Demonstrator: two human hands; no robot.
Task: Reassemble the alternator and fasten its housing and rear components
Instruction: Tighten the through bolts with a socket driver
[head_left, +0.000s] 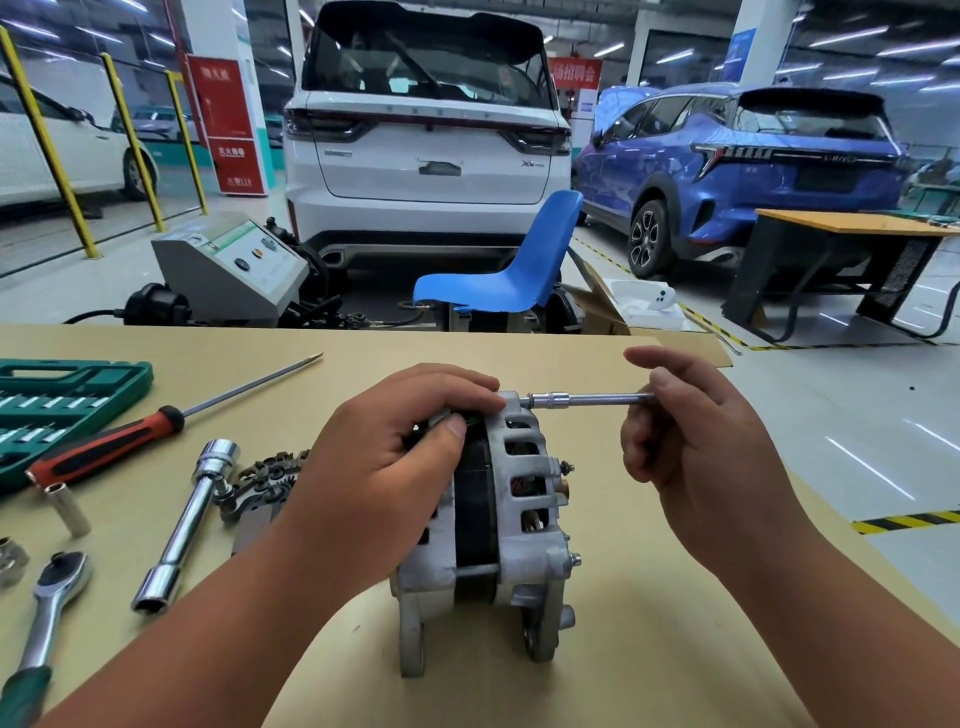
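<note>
Clamped over the alternator (488, 525), the left hand (384, 467) steadies it on the table (649, 649). Right hand (696, 431) fingers pinch a socket extension bar (587, 400) seated on the housing's top bolt.

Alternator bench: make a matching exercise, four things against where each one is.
Things:
1. alternator
2. socket extension
3. screwdriver
4. ratchet

Places:
A. lying left of the alternator, beside the green case
B. near left edge of the table
C. under the left hand, mid-table
D. in the right hand fingers, on a top bolt

Pairs: 1-C, 2-D, 3-A, 4-B
</note>
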